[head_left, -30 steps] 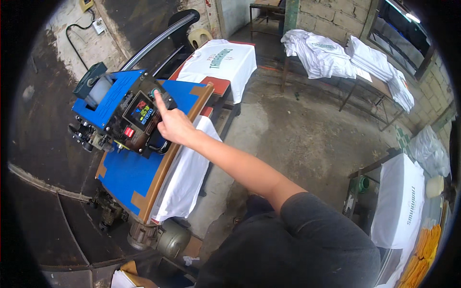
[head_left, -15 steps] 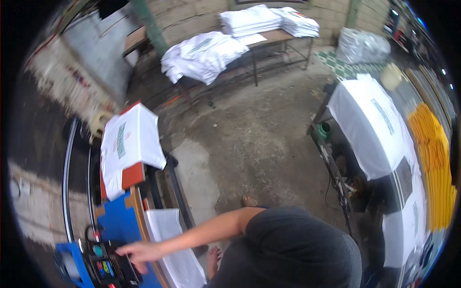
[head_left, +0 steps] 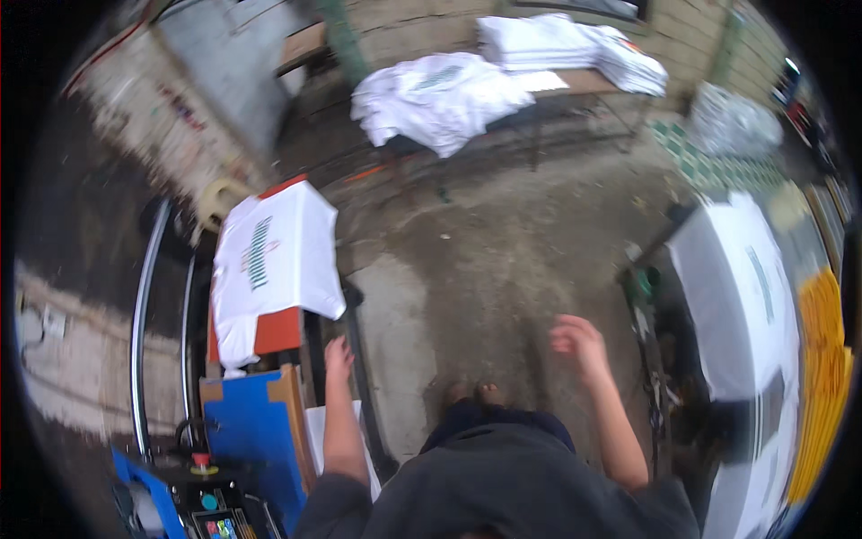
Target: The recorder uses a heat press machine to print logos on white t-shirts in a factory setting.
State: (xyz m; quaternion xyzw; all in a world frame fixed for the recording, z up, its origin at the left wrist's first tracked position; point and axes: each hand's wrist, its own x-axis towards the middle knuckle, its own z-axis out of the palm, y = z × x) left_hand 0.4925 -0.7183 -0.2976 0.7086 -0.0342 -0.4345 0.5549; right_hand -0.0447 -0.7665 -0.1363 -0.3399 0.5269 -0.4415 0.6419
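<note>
The left hand is seen raised just beside the right edge of the blue platen of a press machine, with its fingers loosely together and slightly curled, holding nothing; whether it touches the wooden edge strip of the platen cannot be told through the blur. A white cloth hangs at that edge, under the left forearm. Just beyond the hand, a white printed shirt with a dark green design is laid flat on an orange-red platen, its lower edge draped over the board. At the lower left, the machine's control box with coloured buttons and a red knob is found close to the blue platen. The right hand is held in the air over the bare concrete floor, well apart from the machine, its fingers loosely curled and empty. The person's feet are visible between the two forearms. To the right, another white shirt is spread on a second station, next to a yellow stack. Farther away, a heap of white shirts and a folded stack lie on a worktop against the wall.
</note>
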